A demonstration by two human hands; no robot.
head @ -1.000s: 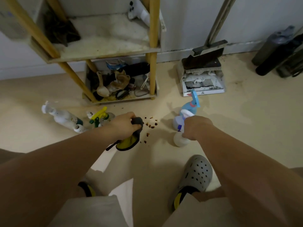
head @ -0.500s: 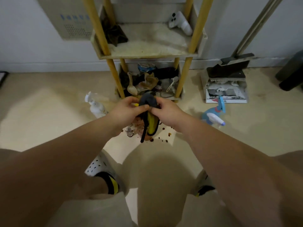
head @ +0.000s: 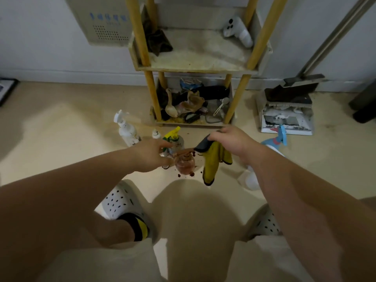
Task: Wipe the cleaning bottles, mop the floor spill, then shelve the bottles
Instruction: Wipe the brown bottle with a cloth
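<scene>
Two hands are working in front of the shelf unit (head: 195, 68). Right hand (head: 230, 141): fingers are pinching the top edge of a yellow-and-grey cloth (head: 211, 163), which is hanging free before the shelf's right front post. Left hand (head: 149, 155): forefinger and thumb are lying spread either side of the pink pump bottle's (head: 185, 165) pump; whether they are gripping, cannot tell. That bottle is standing before the shelf's middle, with dark red drops (head: 179, 175) around it. Green-trigger bottle (head: 176, 140) and white spray bottle (head: 126, 129) are sitting off the left front post, and a blue spray bottle (head: 275, 139) off the right.
</scene>
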